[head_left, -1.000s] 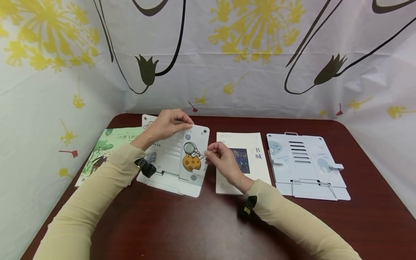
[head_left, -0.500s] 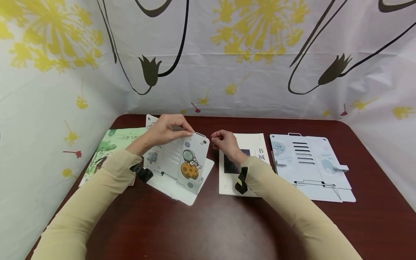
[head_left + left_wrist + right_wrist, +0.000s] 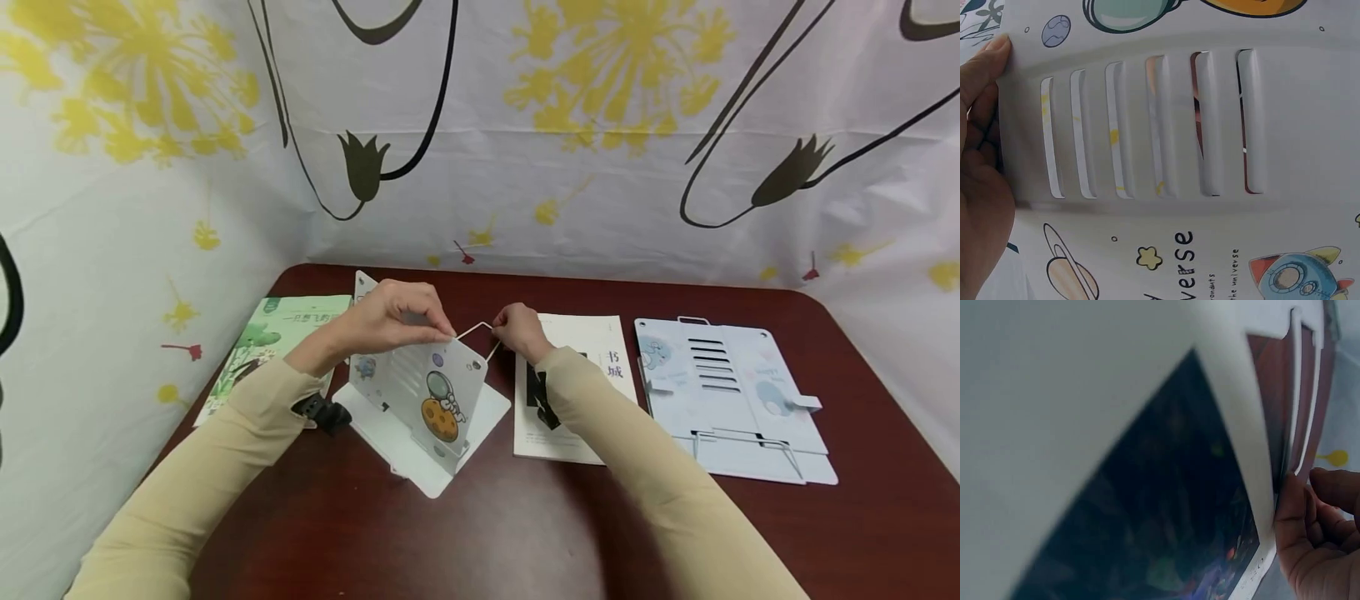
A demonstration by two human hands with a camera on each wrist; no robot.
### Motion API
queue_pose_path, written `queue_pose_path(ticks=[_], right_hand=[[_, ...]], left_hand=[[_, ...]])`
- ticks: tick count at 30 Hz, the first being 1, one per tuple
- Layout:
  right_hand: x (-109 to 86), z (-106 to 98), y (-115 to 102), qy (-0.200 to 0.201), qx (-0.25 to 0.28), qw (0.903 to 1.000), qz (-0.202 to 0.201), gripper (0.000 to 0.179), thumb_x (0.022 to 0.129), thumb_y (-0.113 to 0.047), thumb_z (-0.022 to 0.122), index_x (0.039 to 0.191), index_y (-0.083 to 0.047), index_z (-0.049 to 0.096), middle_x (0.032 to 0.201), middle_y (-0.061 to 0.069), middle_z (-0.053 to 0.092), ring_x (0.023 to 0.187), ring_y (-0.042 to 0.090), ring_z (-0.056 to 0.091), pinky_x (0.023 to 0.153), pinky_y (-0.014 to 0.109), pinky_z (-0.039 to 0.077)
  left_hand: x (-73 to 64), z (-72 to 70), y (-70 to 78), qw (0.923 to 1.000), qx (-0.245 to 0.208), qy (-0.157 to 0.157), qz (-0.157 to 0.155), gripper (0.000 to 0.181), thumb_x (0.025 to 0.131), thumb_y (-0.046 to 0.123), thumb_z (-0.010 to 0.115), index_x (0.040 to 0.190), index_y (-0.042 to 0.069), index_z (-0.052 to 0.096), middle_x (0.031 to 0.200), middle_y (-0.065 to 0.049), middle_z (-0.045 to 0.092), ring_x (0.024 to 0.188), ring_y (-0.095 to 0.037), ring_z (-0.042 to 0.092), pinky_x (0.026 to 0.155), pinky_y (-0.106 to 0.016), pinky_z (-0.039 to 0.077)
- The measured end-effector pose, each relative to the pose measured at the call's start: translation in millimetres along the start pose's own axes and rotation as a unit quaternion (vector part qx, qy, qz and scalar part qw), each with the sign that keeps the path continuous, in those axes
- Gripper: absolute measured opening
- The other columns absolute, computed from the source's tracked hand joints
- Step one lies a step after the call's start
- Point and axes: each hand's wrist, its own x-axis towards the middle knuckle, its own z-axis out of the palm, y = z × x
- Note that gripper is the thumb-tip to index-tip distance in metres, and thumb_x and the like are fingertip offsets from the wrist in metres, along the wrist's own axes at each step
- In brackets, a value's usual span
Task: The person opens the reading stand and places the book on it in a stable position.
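A white book stand (image 3: 442, 412) with a printed astronaut and slots stands tilted on the table, turned at an angle, its panel raised from the white base (image 3: 420, 462). My left hand (image 3: 390, 317) grips the panel's top edge. In the left wrist view, the left thumb (image 3: 991, 59) lies on the panel's edge beside the slots. A white wire support (image 3: 471, 330) sticks out behind the panel. My right hand (image 3: 519, 333) pinches its end. In the right wrist view, the wire runs into the right hand's fingers (image 3: 1297, 512).
A cream book (image 3: 600, 358) with a dark picture lies under the right forearm. A green picture book (image 3: 300, 312) lies at the left, partly behind the left arm. Another pale blue book stand (image 3: 738, 400) lies at the right. A patterned cloth (image 3: 600, 208) hangs behind the table.
The right hand has gone from the panel's side edge to behind it, and the wire support now juts out. The stand has turned and its panel tilts more. The left hand keeps its grip.
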Motion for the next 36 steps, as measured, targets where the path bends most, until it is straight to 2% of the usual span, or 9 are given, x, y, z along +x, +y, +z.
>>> queue_pose_path(ticks=[4, 8, 13, 17, 21, 26, 31, 36], right_hand=[[5.9, 3.8, 0.1, 0.004, -0.109, 0.9940, -0.011, 0.013, 0.088, -0.007, 0.060, 0.078, 0.000, 0.066, 0.083, 0.013, 0.067, 0.066, 0.020, 0.057, 0.060, 0.030, 0.047], [8.3, 4.9, -0.3, 0.000, -0.183, 0.9832, -0.001, 0.016, 0.089, -0.006, 0.052, 0.078, -0.001, 0.063, 0.086, 0.017, 0.067, 0.072, 0.026, 0.061, 0.063, 0.039, 0.052], [5.8, 2.6, -0.2, -0.040, -0.228, 0.9729, -0.005, 0.015, 0.090, -0.008, 0.053, 0.081, -0.002, 0.064, 0.085, 0.015, 0.067, 0.068, 0.023, 0.060, 0.058, 0.037, 0.051], [0.3, 0.3, 2.3, -0.055, -0.232, 0.9711, -0.019, 0.013, 0.089, -0.009, 0.054, 0.079, -0.002, 0.060, 0.075, 0.012, 0.062, 0.060, 0.020, 0.054, 0.053, 0.032, 0.046], [-8.1, -5.3, 3.2, -0.042, -0.200, 0.9783, -0.031, 0.010, 0.089, -0.007, 0.052, 0.081, -0.002, 0.055, 0.072, 0.010, 0.056, 0.059, 0.019, 0.049, 0.052, 0.029, 0.041], [-24.3, -16.0, 7.8, -0.032, -0.128, 0.9893, -0.062, 0.009, 0.089, -0.003, 0.049, 0.086, 0.001, 0.057, 0.072, 0.010, 0.055, 0.056, 0.017, 0.046, 0.051, 0.026, 0.036], [-39.1, -23.4, 14.5, -0.036, -0.013, 0.9968, -0.070, 0.018, 0.090, -0.002, 0.045, 0.078, 0.000, 0.057, 0.064, 0.010, 0.059, 0.052, 0.015, 0.056, 0.051, 0.025, 0.045], [-51.4, -25.7, 19.7, -0.050, 0.106, 0.9926, -0.033, 0.018, 0.095, -0.007, 0.042, 0.087, 0.002, 0.057, 0.071, 0.014, 0.063, 0.054, 0.017, 0.061, 0.055, 0.029, 0.055]], left_hand=[[-3.2, -0.5, 3.4, 0.9999, -0.005, -0.008, 0.012, 0.009, 0.078, 0.001, 0.073, 0.082, 0.009, 0.074, 0.079, -0.001, 0.067, 0.077, -0.009, 0.060, 0.065, -0.023, 0.050], [-5.3, -0.9, 6.8, 0.9998, -0.005, -0.015, 0.015, 0.010, 0.078, 0.000, 0.073, 0.082, 0.009, 0.074, 0.079, 0.000, 0.067, 0.077, -0.009, 0.060, 0.065, -0.023, 0.050], [-8.2, -0.9, 12.5, 0.9995, 0.019, -0.022, 0.011, 0.010, 0.078, 0.000, 0.073, 0.081, 0.010, 0.073, 0.080, 0.004, 0.067, 0.077, -0.008, 0.059, 0.066, -0.023, 0.049], [-10.1, -2.8, 17.0, 0.9983, 0.046, -0.032, 0.015, 0.007, 0.080, 0.005, 0.073, 0.081, 0.012, 0.073, 0.082, 0.006, 0.067, 0.078, -0.006, 0.059, 0.066, -0.022, 0.050], [-10.9, -6.2, 19.8, 0.9963, 0.068, -0.040, 0.035, 0.007, 0.080, 0.006, 0.073, 0.081, 0.012, 0.073, 0.082, 0.006, 0.067, 0.079, -0.006, 0.059, 0.066, -0.022, 0.050], [-8.8, -7.7, 19.9, 0.9941, 0.081, -0.042, 0.058, 0.013, 0.076, 0.002, 0.075, 0.082, 0.013, 0.074, 0.082, 0.004, 0.068, 0.079, -0.007, 0.059, 0.064, -0.021, 0.050], [-9.1, -9.3, 17.6, 0.9931, 0.085, -0.040, 0.071, 0.017, 0.074, -0.001, 0.076, 0.084, 0.013, 0.074, 0.084, 0.002, 0.070, 0.081, -0.008, 0.060, 0.063, -0.020, 0.049], [-12.4, -11.0, 13.8, 0.9946, 0.068, -0.035, 0.070, 0.018, 0.074, -0.002, 0.075, 0.085, 0.012, 0.074, 0.086, 0.001, 0.070, 0.084, -0.008, 0.060, 0.066, -0.020, 0.050]])
